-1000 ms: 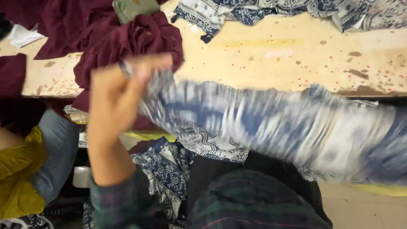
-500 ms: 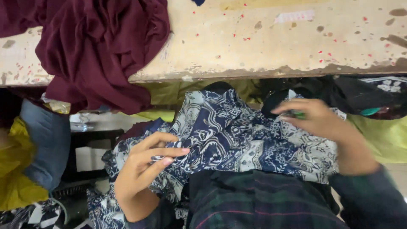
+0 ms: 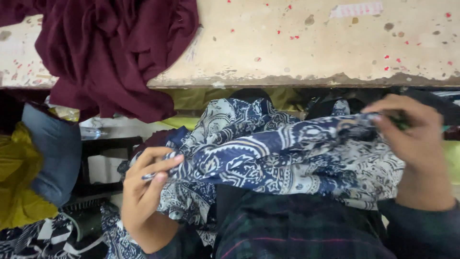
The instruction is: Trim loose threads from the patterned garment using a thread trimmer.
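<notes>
A big worn table (image 3: 297,43) fills the top of the view. Its pale top is chipped and has small red dots on it. A dark red cloth (image 3: 110,52) lies in a heap on the left part of the table and hangs down over the edge.

Below the table, the person sits with a blue and white cloth (image 3: 282,158) spread across the lap. It lies between the two hands, just under the table edge. The cloth has a busy swirly print. It looks thin, soft and light. It folds and droops where nothing holds it up, so it would likely slip and bunch if held in the middle. The edges and corners look like the best places to hold it.

The right hand (image 3: 412,139) is closed on the right end of the cloth, with the cloth bunched up under the fingers. Something small and green shows by the fingertips, but it is too blurred to tell what it is.

The left hand (image 3: 146,189) pinches the left edge of the cloth between thumb and fingers. A thin pale thing sticks out of the pinch; it cannot be told what it is.

On the far left are a grey-blue bundle (image 3: 52,153) and a yellow cloth (image 3: 19,187), touching each other. A black and white cloth (image 3: 43,240) lies in the bottom left corner. No box, bag or basket can be made out, so nothing can be said of what is in one.
</notes>
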